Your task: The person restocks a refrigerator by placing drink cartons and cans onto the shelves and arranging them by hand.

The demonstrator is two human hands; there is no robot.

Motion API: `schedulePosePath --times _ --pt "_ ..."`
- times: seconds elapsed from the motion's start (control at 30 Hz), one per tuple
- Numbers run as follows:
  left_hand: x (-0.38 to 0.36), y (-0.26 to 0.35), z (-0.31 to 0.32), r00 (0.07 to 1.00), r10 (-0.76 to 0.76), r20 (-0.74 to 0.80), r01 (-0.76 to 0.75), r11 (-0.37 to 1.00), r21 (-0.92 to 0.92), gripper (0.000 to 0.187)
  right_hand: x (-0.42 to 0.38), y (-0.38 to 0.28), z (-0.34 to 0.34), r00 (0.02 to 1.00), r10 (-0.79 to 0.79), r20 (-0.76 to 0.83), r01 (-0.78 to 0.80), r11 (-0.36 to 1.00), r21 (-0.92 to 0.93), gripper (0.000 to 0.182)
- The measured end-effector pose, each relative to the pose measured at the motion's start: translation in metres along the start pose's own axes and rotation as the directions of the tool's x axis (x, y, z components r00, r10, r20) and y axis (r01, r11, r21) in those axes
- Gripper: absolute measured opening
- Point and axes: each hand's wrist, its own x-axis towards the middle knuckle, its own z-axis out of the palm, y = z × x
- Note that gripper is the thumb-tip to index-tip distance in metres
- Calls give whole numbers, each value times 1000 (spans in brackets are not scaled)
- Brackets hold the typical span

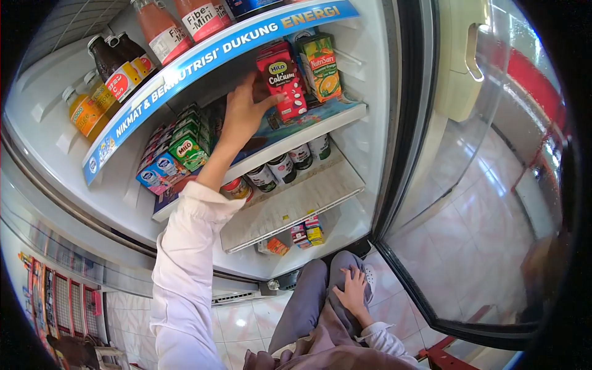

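My left hand (245, 116) reaches into the fridge at the middle shelf, its fingers apart. The thumb tip overlaps the left edge of a red HiLo Calcium carton (282, 83), while the other fingers point up to the left of it. That carton stands slightly tilted in this view, near the shelf's front edge. Beside it on the right is an orange and green NutriSari carton (320, 68). On the same shelf, left of my wrist, sit rows of green Milo cartons (189, 152) and blue cartons (161, 172). My right hand (353, 292) lies open on my knee.
Bottles (163, 34) line the upper shelf behind a blue label strip (216, 55). Cans (282, 168) stand on the shelf below, with small cartons (307, 233) at the bottom. The glass door (468, 246) is swung out to the right.
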Motion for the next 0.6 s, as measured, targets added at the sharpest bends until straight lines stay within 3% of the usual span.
schedulePosePath --times 0.1,0.6 --pt "6 4 4 992 -123 -9 122 960 253 43 -1 -1 3 1000 -3 10 3 1000 -5 70" --pt "11 1 22 987 -156 -34 160 964 211 47 2 -4 6 1000 6 23 -6 1000 5 70"
